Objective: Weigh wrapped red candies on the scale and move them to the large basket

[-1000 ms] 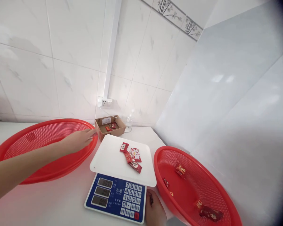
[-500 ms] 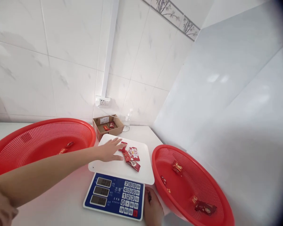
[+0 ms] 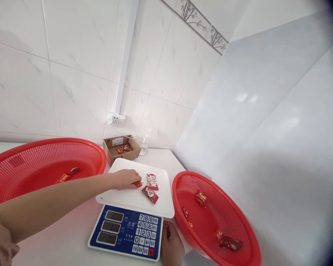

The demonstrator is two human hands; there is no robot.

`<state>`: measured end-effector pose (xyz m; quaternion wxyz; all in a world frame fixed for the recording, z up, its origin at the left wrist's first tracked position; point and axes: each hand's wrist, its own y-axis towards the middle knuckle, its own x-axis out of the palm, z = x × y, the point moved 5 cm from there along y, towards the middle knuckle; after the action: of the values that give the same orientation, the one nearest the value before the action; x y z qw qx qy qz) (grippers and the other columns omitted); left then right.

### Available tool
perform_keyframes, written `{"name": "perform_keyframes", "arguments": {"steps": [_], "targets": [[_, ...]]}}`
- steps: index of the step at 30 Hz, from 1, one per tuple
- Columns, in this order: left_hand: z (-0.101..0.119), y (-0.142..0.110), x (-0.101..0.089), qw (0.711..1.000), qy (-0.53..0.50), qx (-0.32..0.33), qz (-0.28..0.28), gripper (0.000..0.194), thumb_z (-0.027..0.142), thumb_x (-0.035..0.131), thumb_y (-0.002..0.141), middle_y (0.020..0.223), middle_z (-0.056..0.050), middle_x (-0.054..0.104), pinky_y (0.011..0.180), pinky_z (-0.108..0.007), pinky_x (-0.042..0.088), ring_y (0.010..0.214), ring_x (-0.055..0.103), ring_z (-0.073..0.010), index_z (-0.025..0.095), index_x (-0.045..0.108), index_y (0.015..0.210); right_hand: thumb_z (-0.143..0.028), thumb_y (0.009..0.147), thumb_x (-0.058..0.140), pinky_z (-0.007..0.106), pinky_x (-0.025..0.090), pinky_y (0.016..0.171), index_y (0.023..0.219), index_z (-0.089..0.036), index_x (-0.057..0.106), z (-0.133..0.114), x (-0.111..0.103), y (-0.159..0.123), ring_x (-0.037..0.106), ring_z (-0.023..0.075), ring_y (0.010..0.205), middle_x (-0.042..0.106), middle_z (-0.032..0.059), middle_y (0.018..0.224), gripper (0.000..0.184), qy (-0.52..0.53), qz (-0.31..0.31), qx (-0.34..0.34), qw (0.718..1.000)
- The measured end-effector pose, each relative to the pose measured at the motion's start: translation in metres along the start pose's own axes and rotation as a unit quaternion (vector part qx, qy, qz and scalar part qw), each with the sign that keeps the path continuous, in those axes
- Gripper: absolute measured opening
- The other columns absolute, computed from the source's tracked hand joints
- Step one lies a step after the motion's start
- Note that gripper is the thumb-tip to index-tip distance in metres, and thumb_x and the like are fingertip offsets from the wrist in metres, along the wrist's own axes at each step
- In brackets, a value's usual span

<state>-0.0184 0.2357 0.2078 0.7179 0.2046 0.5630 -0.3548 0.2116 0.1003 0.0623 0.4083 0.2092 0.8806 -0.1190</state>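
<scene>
My left hand (image 3: pixel 124 179) is over the white pan (image 3: pixel 116 197) of a digital scale, its fingers curled down on a small red candy packet (image 3: pixel 138 184) that partly shows under the fingertips. Any second packet under that hand is hidden. Beside it on the pan lie a white-and-red candy packet (image 3: pixel 152 181) and a dark red candy packet (image 3: pixel 150 194). My right hand (image 3: pixel 172 244) rests against the right side of the blue scale panel (image 3: pixel 127 232). Its fingers are curled, with a small dark thing near the thumb that I cannot make out.
A red perforated basket (image 3: pixel 101 162) stands at left and another red basket (image 3: pixel 180 177) at right, each with several or a few packets inside. Behind the pan are a cardboard box (image 3: pixel 122 155) with small packets and a clear plastic bottle (image 3: pixel 145 142). A wall socket (image 3: pixel 115 119) is above.
My left hand was spread open over the packets. It has closed on a red packet and drawn it left, apart from the other two. My right hand stays beside the scale.
</scene>
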Motion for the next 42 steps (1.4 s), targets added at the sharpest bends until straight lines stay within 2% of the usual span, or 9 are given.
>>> {"name": "perform_keyframes", "arguments": {"steps": [7,11,14,17,22,26,30,35,42], "targets": [[-0.035,-0.077,-0.041,0.981,0.031,-0.149,0.12,0.024,0.028,0.041,0.086,0.097,-0.006,0.065,0.079,-0.036,0.048,0.09,0.061,-0.0241,0.02,0.062,0.096,-0.049,0.086,0.036,0.028,0.049,0.072,0.098,-0.029,0.066,-0.002,-0.002,-0.001,0.067,0.0213,0.088,0.072,0.0013,0.098,0.038,0.001,0.01,0.001,1.0],[-0.083,-0.131,-0.062,0.949,0.051,-0.254,0.178,0.035,0.042,0.04,0.082,0.099,-0.012,0.067,0.08,-0.052,0.049,0.092,0.062,-0.0375,0.021,0.062,0.1,-0.049,0.086,0.035,0.028,0.049,0.072,0.098,-0.028,0.066,-0.005,-0.002,-0.002,0.066,0.0214,0.087,0.072,0.0017,0.098,0.039,0.005,0.011,-0.007,1.0],[-0.1,-0.148,-0.062,0.949,0.042,-0.265,0.166,0.048,0.049,0.048,0.076,0.125,-0.013,0.06,0.097,-0.058,0.041,0.118,0.051,-0.0428,0.025,0.057,0.117,-0.048,0.086,0.034,0.029,0.048,0.072,0.099,-0.029,0.066,-0.005,-0.003,-0.003,0.066,0.0219,0.088,0.072,0.0016,0.098,0.039,0.005,0.002,-0.001,1.0],[-0.083,-0.134,-0.051,0.967,0.017,-0.225,0.117,0.061,0.052,0.056,0.075,0.15,-0.007,0.038,0.111,-0.056,0.025,0.14,0.024,-0.0392,0.03,0.048,0.132,-0.048,0.086,0.033,0.029,0.047,0.072,0.099,-0.029,0.065,-0.006,-0.003,-0.004,0.065,0.0221,0.088,0.071,0.0009,0.1,0.038,-0.004,-0.01,0.003,1.0],[-0.007,-0.057,-0.021,0.997,-0.027,-0.079,0.007,0.085,0.062,0.058,0.075,0.159,-0.007,0.011,0.115,-0.053,0.015,0.145,0.006,-0.0317,0.031,0.024,0.147,-0.047,0.086,0.034,0.028,0.047,0.07,0.098,-0.029,0.065,-0.008,-0.005,-0.005,0.066,0.0214,0.086,0.072,0.0008,0.097,0.037,-0.004,-0.007,0.002,1.0],[0.033,0.008,-0.001,0.999,-0.027,0.012,-0.046,0.102,0.066,0.065,0.067,0.159,-0.012,0.006,0.115,-0.054,0.009,0.145,-0.002,-0.0321,0.029,0.017,0.149,-0.044,0.086,0.034,0.029,0.048,0.071,0.097,-0.028,0.065,-0.01,-0.006,-0.006,0.066,0.0215,0.085,0.072,0.0013,0.096,0.037,0.002,0.003,-0.007,1.0],[0.042,0.05,0.01,0.998,-0.003,0.026,-0.055,0.098,0.069,0.066,0.063,0.156,-0.019,0.019,0.11,-0.063,0.016,0.143,0.007,-0.0413,0.024,0.032,0.144,-0.043,0.086,0.035,0.027,0.048,0.071,0.094,-0.028,0.066,-0.011,-0.006,-0.004,0.066,0.0206,0.087,0.072,0.0013,0.096,0.035,0.001,0.011,-0.016,1.0],[0.04,0.065,0.015,0.999,0.035,0.032,-0.008,0.052,0.051,0.057,0.084,0.129,-0.012,0.054,0.096,-0.052,0.043,0.118,0.051,-0.0282,0.018,0.053,0.124,-0.043,0.086,0.036,0.027,0.049,0.071,0.094,-0.028,0.067,-0.009,-0.004,-0.002,0.067,0.0207,0.086,0.072,0.0013,0.095,0.035,0.0,0.019,-0.021,1.0],[0.032,0.031,0.004,0.996,0.075,0.005,0.049,0.036,0.04,0.056,0.088,0.11,-0.008,0.062,0.086,-0.044,0.049,0.1,0.059,-0.022,0.016,0.056,0.115,-0.049,0.084,0.034,0.03,0.048,0.069,0.095,-0.028,0.065,-0.002,-0.001,0.0,0.066,0.0234,0.086,0.072,0.0025,0.095,0.039,0.003,0.016,-0.01,1.0]]}}
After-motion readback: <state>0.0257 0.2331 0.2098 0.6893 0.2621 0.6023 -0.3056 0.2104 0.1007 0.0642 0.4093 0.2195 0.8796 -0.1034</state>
